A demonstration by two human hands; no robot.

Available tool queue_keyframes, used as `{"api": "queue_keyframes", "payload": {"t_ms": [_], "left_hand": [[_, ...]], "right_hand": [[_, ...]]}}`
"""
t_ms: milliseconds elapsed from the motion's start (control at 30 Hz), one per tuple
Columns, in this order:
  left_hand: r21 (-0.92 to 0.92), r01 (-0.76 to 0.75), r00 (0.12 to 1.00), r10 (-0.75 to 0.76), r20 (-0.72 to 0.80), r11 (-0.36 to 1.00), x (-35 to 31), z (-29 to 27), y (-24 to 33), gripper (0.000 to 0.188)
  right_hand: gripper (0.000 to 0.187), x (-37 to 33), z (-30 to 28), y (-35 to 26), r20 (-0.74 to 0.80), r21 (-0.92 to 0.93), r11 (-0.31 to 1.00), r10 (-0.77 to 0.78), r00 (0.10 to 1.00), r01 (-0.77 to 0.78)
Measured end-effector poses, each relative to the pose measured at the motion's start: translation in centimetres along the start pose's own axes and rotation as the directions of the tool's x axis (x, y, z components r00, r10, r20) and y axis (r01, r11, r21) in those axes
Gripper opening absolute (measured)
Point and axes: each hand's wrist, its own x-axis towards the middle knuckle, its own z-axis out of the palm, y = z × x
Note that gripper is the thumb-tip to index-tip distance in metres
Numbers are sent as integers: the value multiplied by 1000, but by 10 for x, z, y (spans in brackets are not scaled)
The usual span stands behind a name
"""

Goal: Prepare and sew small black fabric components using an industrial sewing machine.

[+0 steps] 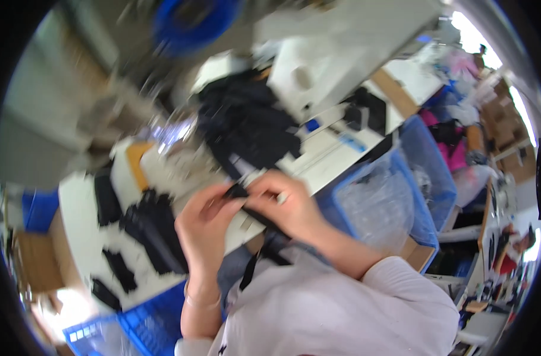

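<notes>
My left hand (200, 222) and my right hand (287, 204) meet in front of my body, at the near edge of a white work table. Fingers of both are pinched on a small black fabric piece (237, 191). A dark strip of it seems to run down under my right hand. Just beyond my hands lies a heap of black fabric pieces (241, 121). The picture is smeared by motion, so the fabric's folds at my fingertips are hard to make out.
Stacked black pieces (154, 228) lie on the white table (154, 291) at the left. A white machine body (324, 59) stands beyond the heap. Blue bins (380, 196) with clear plastic are at the right, and a blue crate (154, 317) sits below the table's left side.
</notes>
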Motion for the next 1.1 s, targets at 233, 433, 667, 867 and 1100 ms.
{"api": "queue_keyframes", "payload": {"t_ms": [233, 433, 667, 867, 1100], "left_hand": [[-81, -7, 1000, 9, 29, 997, 3, -10, -3, 23], [-185, -2, 997, 15, 69, 983, 0, -14, -7, 23], [-227, 7, 997, 12, 80, 974, 1, -14, -9, 24], [-278, 21, 996, 2, 84, 960, 4, -15, -11, 25], [-349, 39, 999, -26, 41, 936, 3, -12, -12, 23]], "right_hand": [[8, 5, 5, -2, 39, 108, 994, 30, 999, -34], [8, 2, 9, -1, 49, 102, 994, 46, 998, -51], [10, 6, 7, -3, 87, 78, 993, 86, 992, -93], [10, 12, 3, -6, 145, 70, 993, 82, 986, -93], [11, 15, 0, -8, 163, -7, 999, 44, 986, -43]]}}
